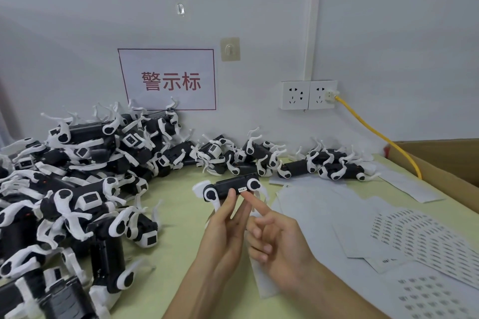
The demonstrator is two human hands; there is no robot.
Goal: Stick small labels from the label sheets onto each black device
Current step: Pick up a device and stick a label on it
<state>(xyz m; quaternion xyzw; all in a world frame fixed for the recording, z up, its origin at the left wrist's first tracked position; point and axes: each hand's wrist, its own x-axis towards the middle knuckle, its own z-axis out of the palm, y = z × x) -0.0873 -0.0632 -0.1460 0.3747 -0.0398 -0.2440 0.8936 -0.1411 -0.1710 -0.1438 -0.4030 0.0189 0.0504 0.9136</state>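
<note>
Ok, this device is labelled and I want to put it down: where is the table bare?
Bare table shows between the left pile and the left hand holding the device, running back to the row at the wall. The left is heaped; label sheets cover the right toward the box.

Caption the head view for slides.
Left hand holds a black device as the right hand presses a forefinger to its small label.

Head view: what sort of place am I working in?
Probably a labelling workstation: a heap of black devices against the wall, label sheets spread on the table, a cardboard box at right.
</note>
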